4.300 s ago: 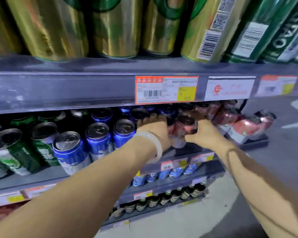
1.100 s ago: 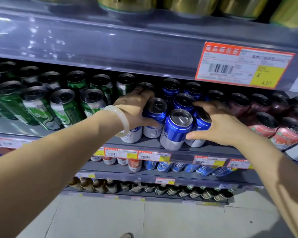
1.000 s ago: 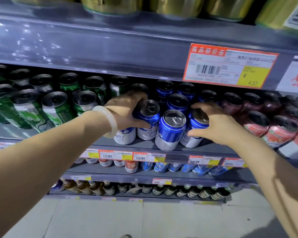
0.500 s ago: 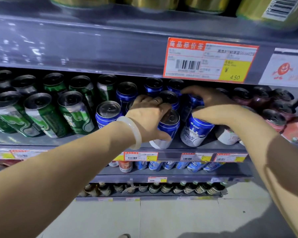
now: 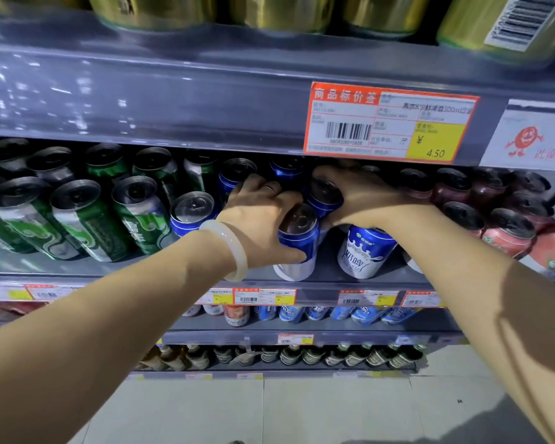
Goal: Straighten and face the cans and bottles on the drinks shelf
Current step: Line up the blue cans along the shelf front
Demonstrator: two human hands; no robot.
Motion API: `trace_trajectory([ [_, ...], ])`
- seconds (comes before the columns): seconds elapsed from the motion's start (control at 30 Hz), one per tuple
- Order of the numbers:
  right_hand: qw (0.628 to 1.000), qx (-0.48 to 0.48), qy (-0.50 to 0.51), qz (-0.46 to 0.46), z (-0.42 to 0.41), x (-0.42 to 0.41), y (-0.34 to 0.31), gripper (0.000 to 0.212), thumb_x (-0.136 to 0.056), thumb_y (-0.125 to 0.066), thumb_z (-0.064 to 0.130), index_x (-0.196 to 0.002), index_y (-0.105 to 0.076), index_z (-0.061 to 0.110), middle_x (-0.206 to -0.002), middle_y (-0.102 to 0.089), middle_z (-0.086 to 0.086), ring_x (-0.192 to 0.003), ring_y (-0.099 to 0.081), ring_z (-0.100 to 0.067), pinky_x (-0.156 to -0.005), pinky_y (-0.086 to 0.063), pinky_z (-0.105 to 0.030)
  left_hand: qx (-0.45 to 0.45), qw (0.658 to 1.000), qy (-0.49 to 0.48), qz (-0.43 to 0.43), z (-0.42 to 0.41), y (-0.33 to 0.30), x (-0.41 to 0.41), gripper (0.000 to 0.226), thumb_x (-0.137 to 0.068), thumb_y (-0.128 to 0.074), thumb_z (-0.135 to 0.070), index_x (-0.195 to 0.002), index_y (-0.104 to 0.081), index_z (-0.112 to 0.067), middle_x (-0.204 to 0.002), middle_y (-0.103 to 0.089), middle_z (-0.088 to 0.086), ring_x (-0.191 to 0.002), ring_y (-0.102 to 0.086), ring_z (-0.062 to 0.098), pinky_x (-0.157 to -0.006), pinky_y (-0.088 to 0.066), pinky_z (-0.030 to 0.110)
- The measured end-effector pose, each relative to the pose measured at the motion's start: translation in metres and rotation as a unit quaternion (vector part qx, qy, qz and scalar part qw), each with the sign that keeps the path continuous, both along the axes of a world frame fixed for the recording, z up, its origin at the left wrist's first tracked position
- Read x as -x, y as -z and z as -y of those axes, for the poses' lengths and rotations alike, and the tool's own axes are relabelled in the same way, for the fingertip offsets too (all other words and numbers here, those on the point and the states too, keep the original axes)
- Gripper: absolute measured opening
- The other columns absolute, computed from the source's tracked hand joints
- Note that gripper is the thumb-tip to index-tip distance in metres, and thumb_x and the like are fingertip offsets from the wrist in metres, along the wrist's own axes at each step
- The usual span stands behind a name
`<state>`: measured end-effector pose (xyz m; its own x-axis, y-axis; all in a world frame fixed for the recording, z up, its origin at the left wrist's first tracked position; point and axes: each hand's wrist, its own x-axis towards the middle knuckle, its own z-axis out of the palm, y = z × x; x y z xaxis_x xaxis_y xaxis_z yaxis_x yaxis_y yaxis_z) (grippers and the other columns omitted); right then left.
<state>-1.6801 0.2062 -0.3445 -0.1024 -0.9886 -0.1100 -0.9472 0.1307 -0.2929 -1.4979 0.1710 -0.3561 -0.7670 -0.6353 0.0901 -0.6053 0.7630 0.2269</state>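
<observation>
Blue-and-white cans fill the middle of the grey drinks shelf (image 5: pixel 327 277). My left hand (image 5: pixel 263 216), a pale bangle on its wrist, is wrapped around a front-row blue can (image 5: pixel 297 248). My right hand (image 5: pixel 362 200) reaches further back and grips a second-row blue can (image 5: pixel 322 198) from above. Beside it a front blue can (image 5: pixel 366 254) stands upright with its white label facing out. Another blue can (image 5: pixel 191 211) stands left of my left wrist.
Green cans (image 5: pixel 87 216) fill the shelf's left side and red cans (image 5: pixel 507 232) its right. Gold cans (image 5: pixel 282 11) stand on the shelf above, over an orange price tag (image 5: pixel 388 123). Lower shelves hold small cans and bottles (image 5: pixel 318 357).
Both hands left the red cans and went to the blue ones. In the last half second my right hand slid from the labelled front can back onto a second-row can; the left hand kept its can.
</observation>
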Motion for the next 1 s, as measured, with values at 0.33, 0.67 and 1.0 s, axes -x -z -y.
trace_trajectory([
  [0.33,0.998,-0.052,0.029,-0.014,-0.033,0.014,-0.009,0.078,-0.066,-0.082,0.028,-0.132,-0.040,0.030,-0.132,-0.041,-0.002,-0.121,-0.042,-0.023,-0.091,-0.035,-0.024,-0.012,0.999,-0.013,0.037,0.006,0.003,0.014,0.083,-0.064,-0.067,-0.064,-0.135,-0.037,-0.031,-0.132,-0.043,0.002,-0.124,-0.029,0.027,-0.103,-0.027,0.040],
  [0.67,0.998,-0.020,0.032,-0.046,-0.061,0.016,-0.015,0.099,-0.064,-0.083,0.035,-0.145,-0.026,0.029,-0.149,-0.031,-0.002,-0.134,-0.033,-0.024,-0.105,-0.031,-0.029,-0.048,0.998,-0.009,0.049,0.014,-0.007,0.015,0.086,-0.071,-0.063,-0.063,-0.142,-0.025,-0.031,-0.138,-0.048,0.002,-0.127,-0.040,0.028,-0.105,-0.031,0.038],
  [1.0,0.988,-0.069,0.099,-0.097,-0.073,0.032,-0.013,0.084,-0.072,-0.078,0.027,-0.142,-0.032,0.024,-0.146,-0.036,-0.002,-0.128,-0.040,-0.023,-0.079,-0.034,-0.021,-0.020,0.994,-0.040,0.100,0.036,-0.024,-0.055,0.115,-0.042,-0.062,-0.080,-0.140,-0.036,-0.027,-0.141,-0.047,0.002,-0.127,-0.042,0.028,-0.106,-0.032,0.033],
])
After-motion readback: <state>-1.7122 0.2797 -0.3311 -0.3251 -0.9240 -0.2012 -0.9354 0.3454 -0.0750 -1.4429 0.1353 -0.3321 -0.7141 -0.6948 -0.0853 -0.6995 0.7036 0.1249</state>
